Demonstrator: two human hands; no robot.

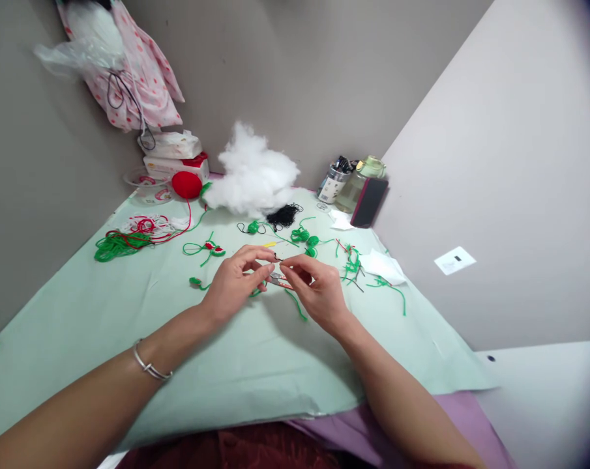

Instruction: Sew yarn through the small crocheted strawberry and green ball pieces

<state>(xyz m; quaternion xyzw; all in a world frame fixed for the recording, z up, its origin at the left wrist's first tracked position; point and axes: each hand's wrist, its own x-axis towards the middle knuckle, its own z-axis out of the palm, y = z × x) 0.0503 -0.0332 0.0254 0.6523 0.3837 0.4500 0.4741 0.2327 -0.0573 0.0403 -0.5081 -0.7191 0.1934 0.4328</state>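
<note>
Over the middle of the table, my left hand (238,280) and my right hand (319,286) meet with fingertips pinched together. Between them shows a small dark strand that looks like black yarn (278,258); most of it is hidden by the fingers. Scissors (280,281) with orange-red handles lie just below and behind the fingertips. Beyond the hands is a yellow-handled tool (269,245), probably a crochet hook. A green and red crocheted piece (215,249) lies beyond my left hand, and several small green crocheted pieces (311,241) lie beyond my right.
White stuffing (253,172) is heaped at the back beside a black yarn bundle (283,215). Green yarn (123,246) and a red ball (186,185) sit at left. A bottle (356,185), a phone (369,202) and a can of pens (332,184) stand at back right. Yarn scraps (353,260) lie right.
</note>
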